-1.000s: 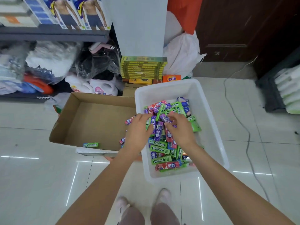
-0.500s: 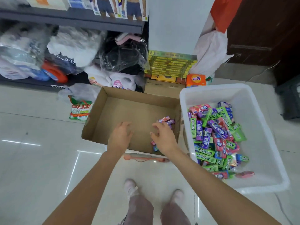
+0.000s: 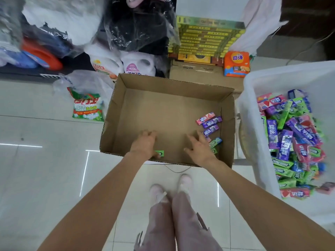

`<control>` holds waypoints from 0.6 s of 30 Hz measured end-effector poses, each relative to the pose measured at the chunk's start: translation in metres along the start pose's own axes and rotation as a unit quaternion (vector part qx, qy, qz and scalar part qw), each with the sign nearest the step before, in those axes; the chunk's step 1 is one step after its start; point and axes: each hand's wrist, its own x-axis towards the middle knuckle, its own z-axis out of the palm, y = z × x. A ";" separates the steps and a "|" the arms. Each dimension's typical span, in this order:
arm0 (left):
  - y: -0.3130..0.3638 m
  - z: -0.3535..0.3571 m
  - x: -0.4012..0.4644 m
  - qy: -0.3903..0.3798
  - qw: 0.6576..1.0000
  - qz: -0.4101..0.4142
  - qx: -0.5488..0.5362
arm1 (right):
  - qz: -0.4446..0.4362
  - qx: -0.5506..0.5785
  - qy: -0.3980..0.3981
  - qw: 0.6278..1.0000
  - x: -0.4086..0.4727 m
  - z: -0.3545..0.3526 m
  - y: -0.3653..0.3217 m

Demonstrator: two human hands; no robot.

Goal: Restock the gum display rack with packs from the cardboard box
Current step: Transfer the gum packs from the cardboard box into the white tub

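An open cardboard box sits on the floor in front of me. Both my hands are inside it near the front wall. My left hand lies palm down, its thumb touching a green gum pack. My right hand is spread, fingers apart, just left of a small cluster of purple and pink gum packs and a green pack in the box's right corner. A white plastic bin at the right holds a heap of gum packs. No display rack is in view.
Behind the box stand detergent bottles, a washing powder bag, plastic-wrapped goods, a stack of yellow-green boxes and an orange packet. My feet stand on glossy white floor tiles just in front of the box.
My hands left the white bin and moved left into the cardboard box, lowering toward its floor. The view swung left and down, so the box is now centred.
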 end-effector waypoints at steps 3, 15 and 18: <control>0.000 0.000 0.011 0.010 0.999 0.019 0.046 | -0.002 -0.014 -0.004 1.000 0.006 0.003 0.008; 0.034 0.009 0.045 0.161 0.986 0.048 0.017 | 0.028 -0.019 0.092 0.995 0.032 -0.011 0.024; 0.039 0.009 0.046 0.160 0.986 0.039 0.016 | -0.013 -0.031 0.064 0.997 0.034 -0.008 0.020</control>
